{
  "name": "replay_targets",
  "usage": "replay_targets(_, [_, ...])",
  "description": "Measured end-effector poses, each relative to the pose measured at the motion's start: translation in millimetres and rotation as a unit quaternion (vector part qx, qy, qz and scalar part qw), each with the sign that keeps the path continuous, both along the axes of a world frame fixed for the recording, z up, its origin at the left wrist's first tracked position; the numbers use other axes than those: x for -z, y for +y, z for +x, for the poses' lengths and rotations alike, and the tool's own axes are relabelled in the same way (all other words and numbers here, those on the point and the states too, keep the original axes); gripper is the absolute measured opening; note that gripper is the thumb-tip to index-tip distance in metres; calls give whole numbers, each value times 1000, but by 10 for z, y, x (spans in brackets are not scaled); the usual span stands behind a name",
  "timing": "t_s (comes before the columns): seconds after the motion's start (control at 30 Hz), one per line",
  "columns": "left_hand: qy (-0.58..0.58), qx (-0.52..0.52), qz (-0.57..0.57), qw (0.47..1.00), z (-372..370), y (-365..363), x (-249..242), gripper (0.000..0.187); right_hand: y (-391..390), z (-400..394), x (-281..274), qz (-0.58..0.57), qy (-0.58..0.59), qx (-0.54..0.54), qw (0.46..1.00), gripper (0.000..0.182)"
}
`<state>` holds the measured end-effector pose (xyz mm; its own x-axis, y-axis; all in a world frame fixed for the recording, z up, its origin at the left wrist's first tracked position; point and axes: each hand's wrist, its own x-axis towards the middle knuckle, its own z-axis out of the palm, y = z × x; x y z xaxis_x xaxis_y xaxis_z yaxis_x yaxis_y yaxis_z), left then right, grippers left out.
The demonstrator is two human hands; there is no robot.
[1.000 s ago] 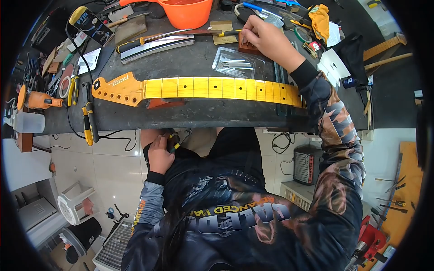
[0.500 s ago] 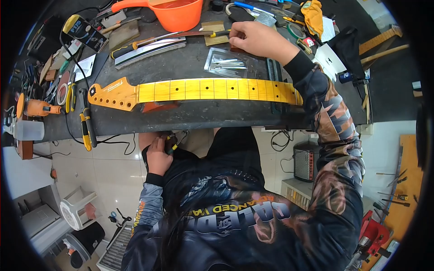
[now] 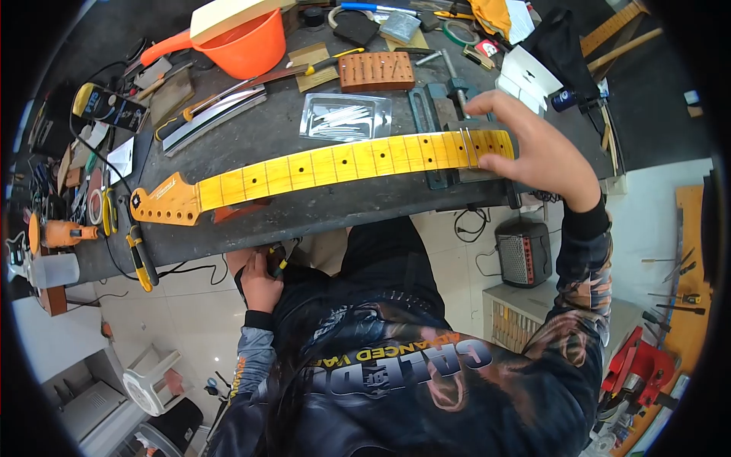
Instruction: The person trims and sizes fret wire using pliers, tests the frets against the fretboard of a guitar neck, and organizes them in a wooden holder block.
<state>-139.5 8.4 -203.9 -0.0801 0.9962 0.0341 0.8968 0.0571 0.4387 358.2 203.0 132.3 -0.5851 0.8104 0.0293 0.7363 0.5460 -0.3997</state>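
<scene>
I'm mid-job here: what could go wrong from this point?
The guitar neck may rock or shift if the right hand presses down, since the left hand is low at the lap, not steadying it.
The clear plastic tray of thin metal pieces lies close beyond the neck; a sweeping hand could scatter them.
The yellow-and-black pliers overhang the table's front edge and might be knocked off.

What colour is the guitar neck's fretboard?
The fretboard is bright yellow; the head view shows it best.
</scene>
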Motion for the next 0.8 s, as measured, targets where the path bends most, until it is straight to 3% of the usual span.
replay_targets(0.13, [6, 2, -21, 1000, 30, 23, 17, 68, -114, 97, 206, -33, 25, 28, 999, 66])
replay_targets(0.73, [25, 11, 1, 1000, 100, 25, 6, 62, -102, 164, 396, 31, 31, -2, 999, 56])
replay_targets(0.8, [31, 8, 6, 999, 106, 21, -3, 62, -99, 159, 364, 53, 43, -12, 998, 49])
